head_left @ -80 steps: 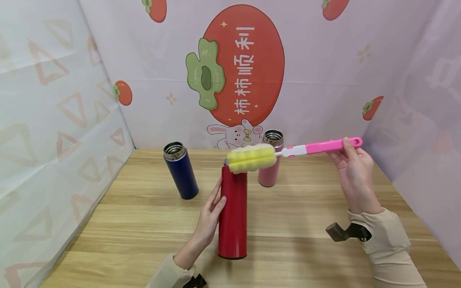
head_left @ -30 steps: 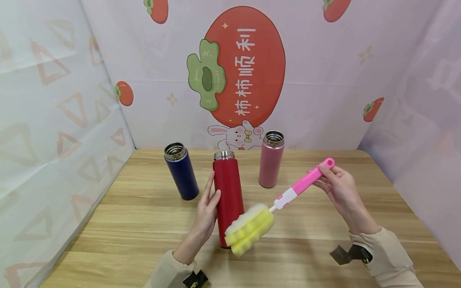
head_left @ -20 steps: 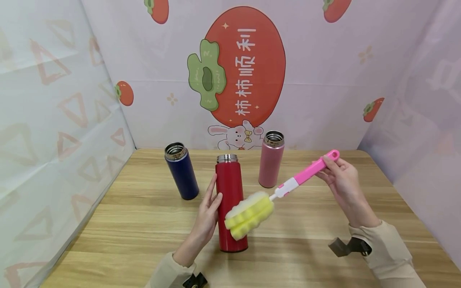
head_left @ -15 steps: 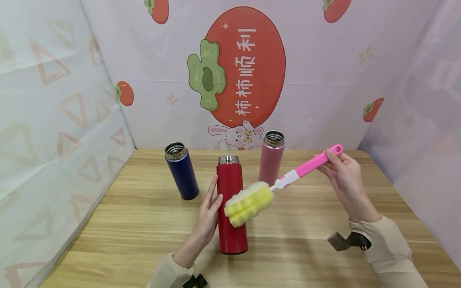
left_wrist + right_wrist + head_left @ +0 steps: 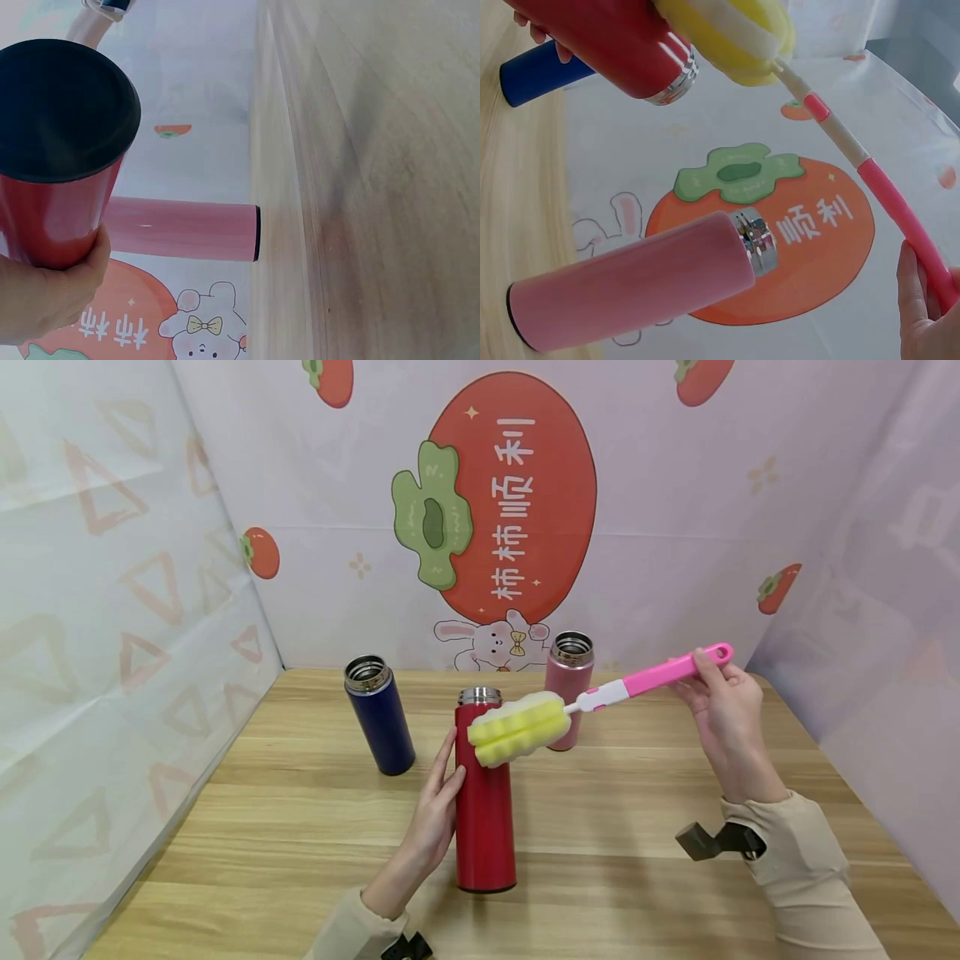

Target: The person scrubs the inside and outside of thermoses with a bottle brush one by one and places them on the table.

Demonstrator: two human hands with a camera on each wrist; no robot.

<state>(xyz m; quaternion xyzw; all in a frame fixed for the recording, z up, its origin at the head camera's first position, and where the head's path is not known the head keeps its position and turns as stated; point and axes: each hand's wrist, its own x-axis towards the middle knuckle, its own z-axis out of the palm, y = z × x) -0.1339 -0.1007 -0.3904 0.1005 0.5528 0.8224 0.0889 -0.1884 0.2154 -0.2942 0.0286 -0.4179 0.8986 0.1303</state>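
Observation:
My left hand point(image 5: 431, 822) grips a red thermos bottle point(image 5: 486, 827) from its left side, fingers around the back. The bottle is roughly upright, its steel mouth uncapped. In the left wrist view its black base point(image 5: 64, 112) hangs off the table. My right hand point(image 5: 727, 718) pinches the pink handle point(image 5: 667, 674) of a bottle brush near its looped end. The brush's yellow and white sponge head point(image 5: 519, 729) lies nearly level in front of the red bottle's upper part, below its mouth. Whether sponge and bottle touch, I cannot tell.
An uncapped dark blue bottle point(image 5: 381, 718) stands on the wooden table point(image 5: 285, 843) at the left. An uncapped pink bottle point(image 5: 567, 681) stands behind the brush, partly covered by it in the head view. Printed cloth point(image 5: 667, 527) closes off the back and sides.
The brush head dropped from the bottle's top to near its base, then rose again in front of its upper part. My right hand moved likewise. The red bottle shifted slightly in my left hand's grip.

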